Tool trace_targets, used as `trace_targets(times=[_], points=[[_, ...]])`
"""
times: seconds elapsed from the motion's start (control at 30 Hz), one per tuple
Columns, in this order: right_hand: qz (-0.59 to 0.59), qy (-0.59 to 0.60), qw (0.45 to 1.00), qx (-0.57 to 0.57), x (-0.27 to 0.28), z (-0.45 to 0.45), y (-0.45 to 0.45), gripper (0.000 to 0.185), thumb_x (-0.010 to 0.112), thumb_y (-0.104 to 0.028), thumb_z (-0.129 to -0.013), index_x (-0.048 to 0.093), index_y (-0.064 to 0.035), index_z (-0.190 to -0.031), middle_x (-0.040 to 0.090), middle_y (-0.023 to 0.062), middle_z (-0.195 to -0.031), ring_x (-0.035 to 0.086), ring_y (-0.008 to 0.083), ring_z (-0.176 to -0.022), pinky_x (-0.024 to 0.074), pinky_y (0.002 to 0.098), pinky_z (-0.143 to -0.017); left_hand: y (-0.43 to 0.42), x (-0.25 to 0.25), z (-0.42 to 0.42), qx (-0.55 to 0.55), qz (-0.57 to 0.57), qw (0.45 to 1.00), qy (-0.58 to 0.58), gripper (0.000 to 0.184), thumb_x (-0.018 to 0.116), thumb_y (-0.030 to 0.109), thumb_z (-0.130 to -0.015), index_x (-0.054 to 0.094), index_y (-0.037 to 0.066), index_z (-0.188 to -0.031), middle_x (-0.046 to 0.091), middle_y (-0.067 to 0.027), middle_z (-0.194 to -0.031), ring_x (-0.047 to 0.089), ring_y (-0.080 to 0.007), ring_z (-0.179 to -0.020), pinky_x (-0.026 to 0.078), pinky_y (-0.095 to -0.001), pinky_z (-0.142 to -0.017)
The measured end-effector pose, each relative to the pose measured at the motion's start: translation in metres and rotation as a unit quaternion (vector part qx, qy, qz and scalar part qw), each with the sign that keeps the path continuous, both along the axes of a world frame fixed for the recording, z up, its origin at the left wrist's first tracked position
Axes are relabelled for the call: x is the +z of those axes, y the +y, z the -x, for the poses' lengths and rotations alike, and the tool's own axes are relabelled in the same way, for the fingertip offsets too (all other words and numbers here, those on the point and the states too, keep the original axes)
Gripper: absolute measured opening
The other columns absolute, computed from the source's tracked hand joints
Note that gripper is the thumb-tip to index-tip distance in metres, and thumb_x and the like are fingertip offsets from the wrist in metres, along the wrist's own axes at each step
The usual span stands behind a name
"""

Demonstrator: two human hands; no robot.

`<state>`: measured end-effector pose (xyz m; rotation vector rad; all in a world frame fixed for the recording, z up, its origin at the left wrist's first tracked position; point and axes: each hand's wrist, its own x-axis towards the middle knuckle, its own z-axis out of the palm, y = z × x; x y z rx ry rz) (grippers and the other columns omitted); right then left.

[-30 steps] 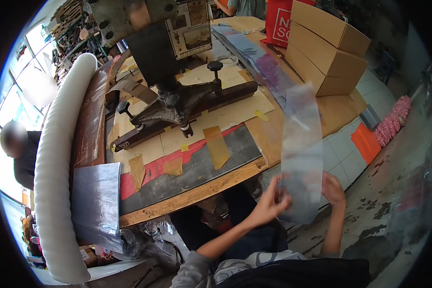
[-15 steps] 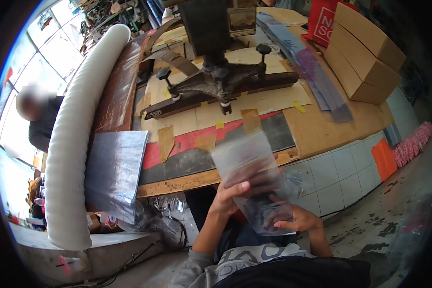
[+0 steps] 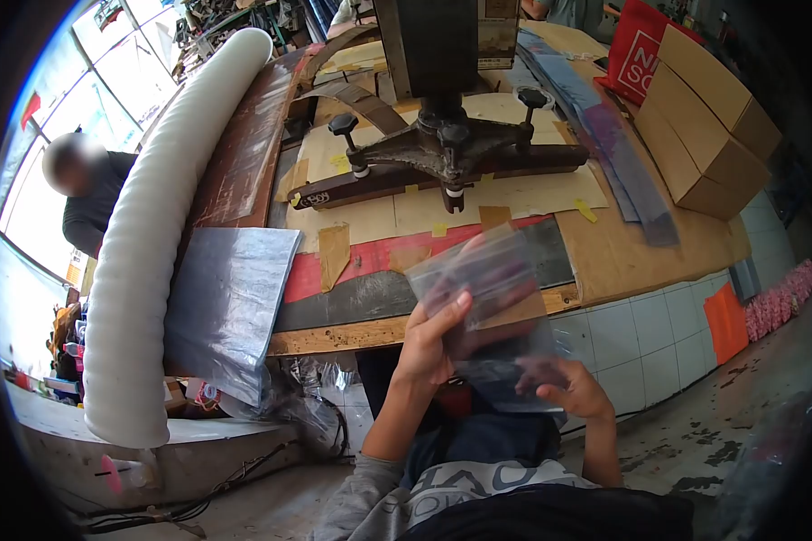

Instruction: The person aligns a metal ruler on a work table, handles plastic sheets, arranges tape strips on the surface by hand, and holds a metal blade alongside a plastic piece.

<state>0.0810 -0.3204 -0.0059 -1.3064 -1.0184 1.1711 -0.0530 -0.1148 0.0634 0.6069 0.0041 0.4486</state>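
Note:
A clear plastic sheet, folded or layered, hangs in front of my body near the table's front edge. My left hand grips its left side, thumb on the front and fingers behind, seen through the plastic. At the sheet's lower right is my right hand, its fingers partly behind the plastic and its thumb apart from them. Beyond my hands, the dark metal press stands over the table, its long bar resting above a pale board with yellow tape.
On the left lie a long white foam roll and a stack of clear sheets. Cardboard boxes and a red bag stand at the right. Long plastic strips lie beside them. A person is beyond the roll.
The long upright plastic strip has come down and now looks shorter and folded between my hands. My left hand has moved left and up, and the view has shifted.

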Motion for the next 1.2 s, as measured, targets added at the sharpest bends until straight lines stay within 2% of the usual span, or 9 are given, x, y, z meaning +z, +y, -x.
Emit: trace_targets(times=[0.17,0.33,0.43,0.53,0.67,0.77,1.03,1.13,1.2], points=[[-0.059,0.002,0.978,-0.198,0.014,0.007,0.028,0.027,0.065,-0.005,-0.089,0.052,0.0034,-0.112,0.066,0.0096,-0.082,0.067,0.0149,-0.076,0.0551,0.0262,-0.07,0.007,-0.005,-0.009,0.036,0.033,0.996,0.075,0.052,0.048,0.019,-0.099,0.029,0.002,-0.144,0.044,-0.021,-0.138,0.042,-0.0386,-0.13,0.046,-0.0595,-0.098],[-0.075,0.008,0.959,-0.274,0.017,0.004,0.045,0.023,0.062,-0.002,-0.09,0.048,0.0032,-0.108,0.065,0.0101,-0.076,0.067,0.0168,-0.068,0.0581,0.0279,-0.063,0.011,-0.009,-0.015,0.074,-0.018,0.996,0.043,0.051,0.053,0.013,-0.096,0.033,0.003,-0.142,0.049,-0.0158,-0.135,0.051,-0.0283,-0.123,0.046,-0.0528,-0.102],[-0.07,0.012,0.96,-0.27,0.014,0.002,0.046,0.023,0.061,-0.003,-0.091,0.047,0.0024,-0.109,0.066,0.0108,-0.078,0.068,0.0179,-0.07,0.0592,0.0293,-0.064,0.012,-0.01,-0.016,0.096,-0.062,0.991,0.07,0.052,0.053,0.009,-0.094,0.033,0.004,-0.142,0.05,-0.0147,-0.134,0.051,-0.0283,-0.123,0.045,-0.0509,-0.103],[-0.091,-0.004,0.951,-0.294,0.008,-0.001,0.051,0.019,0.06,-0.007,-0.092,0.047,-0.0003,-0.104,0.065,0.012,-0.084,0.068,0.0192,-0.074,0.0592,0.0308,-0.064,0.016,-0.016,-0.017,0.082,-0.052,0.993,0.067,0.072,0.052,-0.004,-0.084,0.023,0.005,-0.149,0.04,-0.019,-0.144,0.035,-0.0387,-0.136,0.037,-0.0612,-0.106],[-0.183,-0.038,0.914,-0.36,-0.014,-0.007,0.058,0.013,0.06,-0.007,-0.092,0.049,-0.0031,-0.098,0.062,0.0098,-0.091,0.065,0.018,-0.083,0.059,0.0323,-0.071,0.025,-0.019,-0.023,0.031,-0.059,0.997,-0.03,0.076,0.048,-0.004,-0.081,0.017,0.004,-0.15,0.032,-0.021,-0.149,0.03,-0.0396,-0.138,0.033,-0.0625,-0.107],[-0.156,0.047,0.912,-0.376,-0.013,-0.011,0.051,0.012,0.061,-0.005,-0.091,0.051,-0.0036,-0.096,0.06,0.0073,-0.091,0.062,0.0164,-0.084,0.0578,0.032,-0.074,0.029,-0.02,-0.025,0.016,-0.046,0.998,-0.031,0.075,0.047,0.001,-0.082,0.015,0.003,-0.15,0.028,-0.022,-0.151,0.029,-0.0399,-0.139,0.03,-0.0633,-0.107],[-0.144,0.0,0.922,-0.359,-0.018,-0.014,0.051,0.023,0.061,-0.004,-0.091,0.058,0.0001,-0.113,0.061,0.0071,-0.092,0.061,0.014,-0.082,0.0543,0.0283,-0.068,0.034,-0.023,-0.028,-0.02,0.045,0.998,-0.037,0.065,0.049,0.02,-0.096,0.016,0.002,-0.15,0.031,-0.0221,-0.148,0.035,-0.0362,-0.136,0.035,-0.0554,-0.108],[-0.108,-0.13,0.929,-0.328,-0.01,-0.012,0.053,0.032,0.061,-0.003,-0.091,0.059,-0.0002,-0.122,0.062,0.0064,-0.095,0.06,0.0119,-0.081,0.0526,0.0251,-0.065,0.031,-0.038,-0.029,-0.03,0.009,0.997,-0.065,0.063,0.053,0.019,-0.096,0.022,0.002,-0.148,0.037,-0.0191,-0.145,0.039,-0.0332,-0.134,0.038,-0.0507,-0.107],[-0.098,-0.202,0.926,-0.302,-0.009,-0.009,0.056,0.035,0.06,-0.003,-0.091,0.059,-0.0006,-0.125,0.062,0.006,-0.098,0.059,0.0107,-0.081,0.0515,0.0231,-0.063,0.022,-0.042,-0.023,0.01,-0.113,0.992,0.06,0.06,0.055,0.015,-0.095,0.027,0.002,-0.147,0.042,-0.0173,-0.142,0.041,-0.0316,-0.132,0.038,-0.0481,-0.108]])
